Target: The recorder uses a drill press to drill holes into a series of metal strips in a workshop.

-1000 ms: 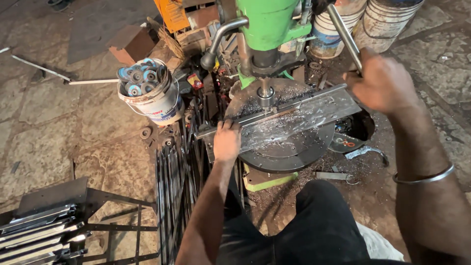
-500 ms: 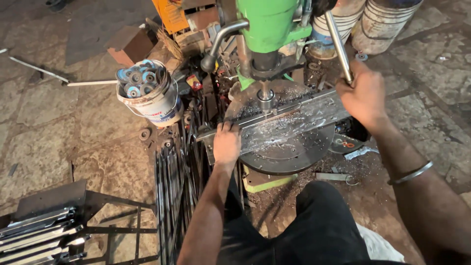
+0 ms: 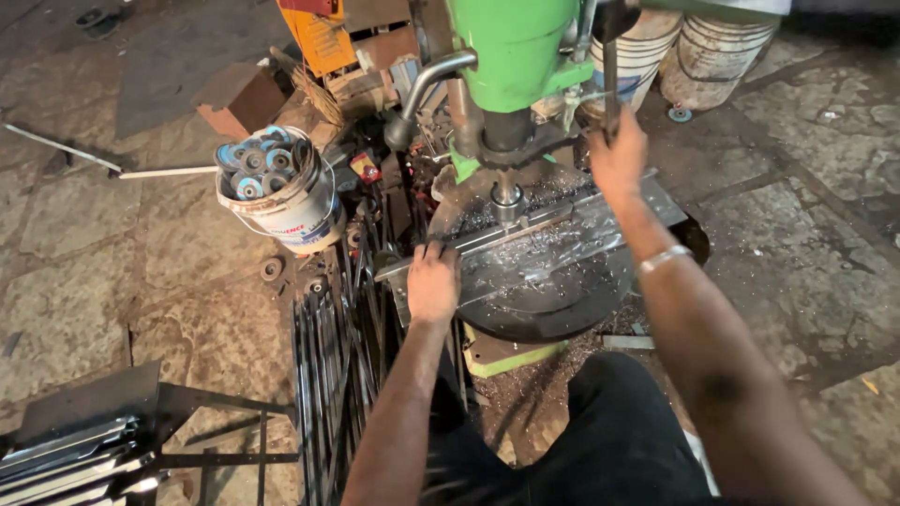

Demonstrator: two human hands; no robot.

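While pinned, steel bar (image 3: 553, 230) lying left-right.

Left hand (image 3: 433, 284) pressing metal bar (image 3: 525, 245); right hand (image 3: 617, 156) gripping lever (image 3: 610, 70).

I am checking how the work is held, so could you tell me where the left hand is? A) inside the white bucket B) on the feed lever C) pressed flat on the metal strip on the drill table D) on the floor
C: the left hand lies flat on the metal strip on the drill table, while the right hand grips the feed lever.
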